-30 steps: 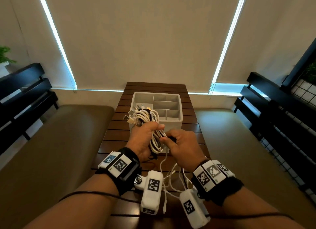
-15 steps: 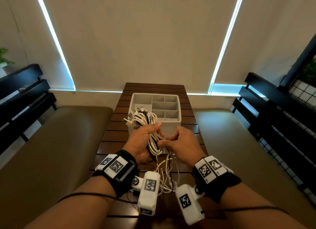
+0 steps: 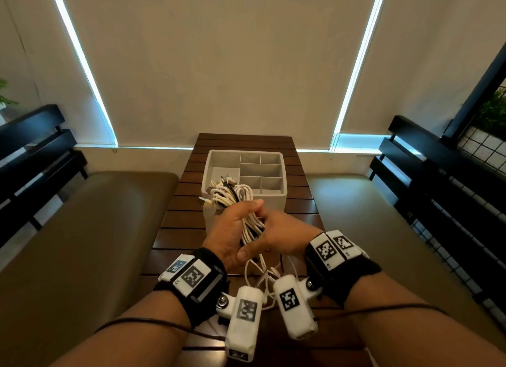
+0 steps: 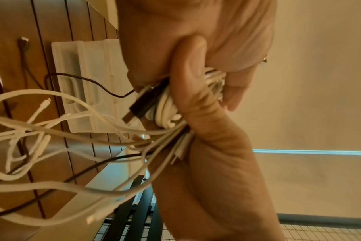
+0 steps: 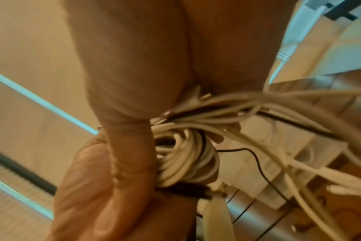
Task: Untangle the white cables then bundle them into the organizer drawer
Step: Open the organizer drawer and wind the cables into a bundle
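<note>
Head view: both hands meet above the near half of the dark slatted wooden table, with the coiled bundle of white cables clamped between them. The left hand wraps round the bundle from the left, thumb across its front; the coil's looped top, with several plugs sticking out, rises above that fist and overlaps the near-left corner of the pale grey plastic organizer drawer. The right hand closes on the lower part of the same bundle from the right, its thumb touching the left palm. The bundle is held in the air, in front of the drawer rather than in it. Loose white cable ends hang from under the hands down between the two wrist cameras.

Left wrist view: the thumb of the left hand presses over the white cables, and a black USB plug pokes out of the coil beside it. The right hand grasps from above. Loose strands trail away left over the table, where the organizer drawer stands and a thin dark cable crosses in front of it.

Right wrist view, blurred: the right hand and left hand both grip the white cables, with strands streaming off right.
</note>
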`<state>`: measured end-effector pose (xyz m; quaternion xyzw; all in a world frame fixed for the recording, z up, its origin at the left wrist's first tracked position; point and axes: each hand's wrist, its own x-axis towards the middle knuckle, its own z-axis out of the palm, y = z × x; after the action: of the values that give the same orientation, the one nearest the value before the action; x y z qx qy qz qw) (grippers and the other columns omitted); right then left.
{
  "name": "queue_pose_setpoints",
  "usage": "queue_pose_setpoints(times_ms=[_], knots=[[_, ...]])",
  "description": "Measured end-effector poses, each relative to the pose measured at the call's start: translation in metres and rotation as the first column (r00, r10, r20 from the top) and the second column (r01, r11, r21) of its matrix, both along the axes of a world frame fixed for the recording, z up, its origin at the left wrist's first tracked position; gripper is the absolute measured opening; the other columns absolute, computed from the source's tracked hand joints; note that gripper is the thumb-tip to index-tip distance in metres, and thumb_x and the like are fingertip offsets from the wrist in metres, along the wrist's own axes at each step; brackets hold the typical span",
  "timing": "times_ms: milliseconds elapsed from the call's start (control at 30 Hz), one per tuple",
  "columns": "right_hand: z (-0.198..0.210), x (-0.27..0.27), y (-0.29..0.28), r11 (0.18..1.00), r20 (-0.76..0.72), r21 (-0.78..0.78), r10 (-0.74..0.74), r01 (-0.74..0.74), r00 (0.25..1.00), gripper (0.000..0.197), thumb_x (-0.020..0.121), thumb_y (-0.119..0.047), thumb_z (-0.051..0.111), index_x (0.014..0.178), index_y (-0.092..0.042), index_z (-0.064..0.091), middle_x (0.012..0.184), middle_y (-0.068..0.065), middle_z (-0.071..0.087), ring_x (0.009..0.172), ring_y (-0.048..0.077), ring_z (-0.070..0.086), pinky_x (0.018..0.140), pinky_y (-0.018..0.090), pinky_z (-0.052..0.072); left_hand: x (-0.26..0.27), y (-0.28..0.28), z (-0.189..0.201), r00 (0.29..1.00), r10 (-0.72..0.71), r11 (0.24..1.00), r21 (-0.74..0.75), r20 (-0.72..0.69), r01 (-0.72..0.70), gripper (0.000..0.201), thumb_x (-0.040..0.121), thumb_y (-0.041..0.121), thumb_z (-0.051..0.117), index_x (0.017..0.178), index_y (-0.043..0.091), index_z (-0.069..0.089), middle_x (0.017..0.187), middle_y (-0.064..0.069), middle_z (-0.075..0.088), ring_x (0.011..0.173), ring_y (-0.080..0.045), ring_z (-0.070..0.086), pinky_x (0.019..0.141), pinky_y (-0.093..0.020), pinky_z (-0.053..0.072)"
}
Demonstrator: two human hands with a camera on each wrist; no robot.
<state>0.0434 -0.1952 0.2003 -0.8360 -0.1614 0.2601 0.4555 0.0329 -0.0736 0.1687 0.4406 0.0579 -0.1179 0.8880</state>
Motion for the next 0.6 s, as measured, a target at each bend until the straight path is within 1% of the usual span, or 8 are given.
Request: queue_pose_setpoints(times_ms=[100,167,233,300,400,500,533,600], knots=[[-0.004,-0.004,0.001,0.994,-0.073,0.107,0.025,-0.017,0.997,0.044,0.062,-0.004,0.078,0.103,-0.013,0.063,0.098,0.012,0.073,0.094,0.032,0.069,0.09,0.053,0.053,-0.002,-0.003,0.004,1.0,0.008,0.999,0.036,0.025,-0.009,0.03,0.09,0.022,0.056,0.116,0.014,0.069,0.084,-0.01,0.07,0.074,-0.021,0.069,0.059,-0.027,0.054],[-0.009,-0.008,0.007,0.995,0.014,0.095,-0.045,0.043,0.999,0.033,0.06,-0.003,0.07,0.092,-0.002,0.065,0.087,0.021,0.071,0.082,0.039,0.069,0.078,0.053,0.057,0.0,-0.003,0.002,0.997,0.064,0.993,0.094,0.051,-0.068,0.039,0.083,0.02,0.065,0.121,0.02,0.068,0.102,-0.008,0.072,0.093,-0.022,0.067,0.071,-0.031,0.055],[-0.012,-0.012,0.012,0.989,0.116,0.076,-0.135,0.127,0.984,0.024,0.061,0.0,0.068,0.084,-0.007,0.065,0.078,0.015,0.069,0.069,0.027,0.067,0.067,0.04,0.057,0.002,-0.003,0.0,0.991,0.109,0.984,0.134,0.075,-0.118,0.044,0.076,0.018,0.072,0.12,0.018,0.07,0.119,-0.005,0.07,0.114,-0.023,0.063,0.095,-0.044,0.051],[-0.013,-0.012,0.013,0.984,0.181,0.044,-0.18,0.175,0.967,0.021,0.06,0.003,0.067,0.079,-0.007,0.067,0.074,0.012,0.069,0.064,0.025,0.066,0.06,0.038,0.055,0.001,-0.006,0.002,0.984,0.15,0.974,0.154,0.095,-0.163,0.037,0.08,0.011,0.071,0.116,0.014,0.07,0.12,-0.001,0.07,0.116,-0.022,0.063,0.102,-0.049,0.046],[-0.014,-0.013,0.014,0.974,0.138,0.1,-0.217,0.204,0.966,0.037,0.054,0.003,0.062,0.091,-0.001,0.067,0.073,0.014,0.069,0.066,0.029,0.067,0.053,0.04,0.053,-0.001,-0.009,0.006,0.982,0.151,0.966,0.192,0.117,-0.171,0.031,0.081,0.008,0.072,0.112,0.01,0.072,0.114,-0.005,0.073,0.111,-0.023,0.066,0.097,-0.047,0.05],[-0.017,-0.011,0.013,0.931,-0.02,0.236,-0.283,0.28,0.959,0.06,0.05,0.009,0.056,0.108,-0.002,0.057,0.07,0.01,0.064,0.059,0.019,0.064,0.046,0.025,0.044,-0.003,-0.006,0.012,1.0,-0.015,0.992,0.124,0.024,0.011,0.039,0.074,0.018,0.074,0.11,0.004,0.072,0.108,-0.011,0.073,0.106,-0.028,0.067,0.088,-0.045,0.055],[-0.017,-0.012,0.012,0.912,-0.057,0.276,-0.301,0.305,0.952,0.06,0.048,0.01,0.055,0.106,-0.004,0.057,0.068,0.012,0.063,0.056,0.021,0.063,0.047,0.026,0.043,-0.004,-0.004,0.013,0.996,-0.085,0.993,0.086,0.001,0.085,0.037,0.073,0.018,0.072,0.107,0.003,0.071,0.102,-0.013,0.073,0.098,-0.029,0.069,0.08,-0.045,0.057],[-0.017,-0.013,0.013,0.898,-0.053,0.327,-0.296,0.296,0.954,0.054,0.041,0.006,0.052,0.092,-0.01,0.063,0.07,0.025,0.062,0.06,0.034,0.063,0.053,0.034,0.045,-0.007,-0.002,0.015,0.989,-0.151,0.989,0.003,0.009,0.151,0.029,0.072,0.009,0.069,0.101,0.005,0.066,0.085,-0.014,0.071,0.078,-0.028,0.071,0.064,-0.041,0.058]])
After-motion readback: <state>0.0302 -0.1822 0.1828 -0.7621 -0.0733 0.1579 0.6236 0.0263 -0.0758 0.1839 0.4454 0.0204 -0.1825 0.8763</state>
